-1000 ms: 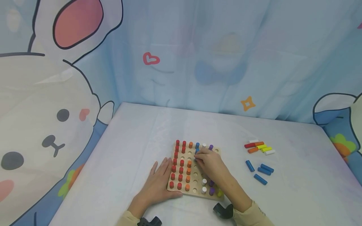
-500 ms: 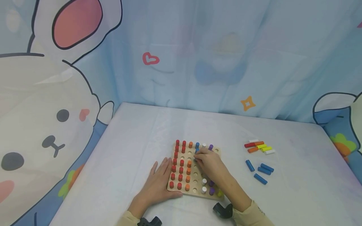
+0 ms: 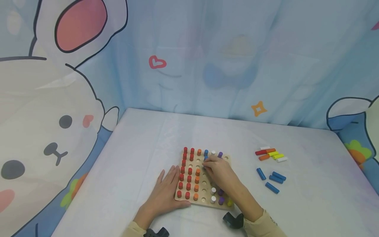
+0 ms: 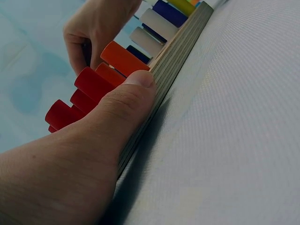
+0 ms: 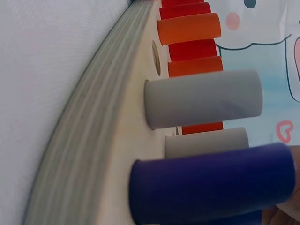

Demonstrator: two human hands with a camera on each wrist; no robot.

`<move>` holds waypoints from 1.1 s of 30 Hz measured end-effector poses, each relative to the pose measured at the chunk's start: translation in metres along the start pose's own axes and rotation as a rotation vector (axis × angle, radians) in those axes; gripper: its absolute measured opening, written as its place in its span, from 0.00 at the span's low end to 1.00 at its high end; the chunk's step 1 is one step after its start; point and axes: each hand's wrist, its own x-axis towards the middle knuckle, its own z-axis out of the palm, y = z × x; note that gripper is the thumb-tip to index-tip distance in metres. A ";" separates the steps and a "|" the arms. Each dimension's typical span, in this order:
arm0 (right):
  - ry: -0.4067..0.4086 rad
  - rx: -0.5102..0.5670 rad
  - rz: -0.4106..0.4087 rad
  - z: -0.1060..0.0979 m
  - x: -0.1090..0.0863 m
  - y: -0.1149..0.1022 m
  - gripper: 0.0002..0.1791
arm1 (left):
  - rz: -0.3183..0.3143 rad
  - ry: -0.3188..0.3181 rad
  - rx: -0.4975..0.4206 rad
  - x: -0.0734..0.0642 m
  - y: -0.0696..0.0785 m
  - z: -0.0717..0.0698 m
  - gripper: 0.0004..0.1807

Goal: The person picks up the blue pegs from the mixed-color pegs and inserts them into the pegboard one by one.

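A square wooden pegboard (image 3: 208,194) carries upright round pegs in columns of red, orange, blue, white, purple and yellow. My left hand (image 3: 165,194) lies along its left side with fingers extended, and its thumb (image 4: 140,78) rests at the near edge beside an orange peg (image 4: 124,57). Over the third row from the back, my right hand (image 3: 220,171) bends its fingers down to the blue column, just in front of a blue peg (image 3: 205,158). Fingertips and thumb pinch a peg there that is mostly hidden; I cannot tell its colour. A purple peg (image 5: 211,183) stands close to the right wrist camera.
Several loose blue pegs (image 3: 272,188) lie on the white tabletop (image 3: 133,148) right of the board. Behind them is a small pile of red, orange, yellow and white pegs (image 3: 278,156). Blue printed curtains (image 3: 189,85) hang behind the table.
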 end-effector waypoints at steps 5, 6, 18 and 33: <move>-0.003 -0.006 -0.004 -0.002 0.001 0.000 0.09 | -0.001 0.000 -0.013 0.000 0.000 -0.001 0.67; -0.007 -0.007 -0.002 -0.003 0.001 0.000 0.09 | -0.003 -0.002 -0.014 0.000 0.000 -0.001 0.67; -0.029 -0.018 0.035 -0.016 -0.002 -0.002 0.12 | 0.003 0.017 -0.017 0.001 -0.001 0.000 0.67; 0.065 0.015 0.053 -0.049 -0.007 0.016 0.12 | -0.007 -0.009 -0.031 0.001 -0.001 0.001 0.67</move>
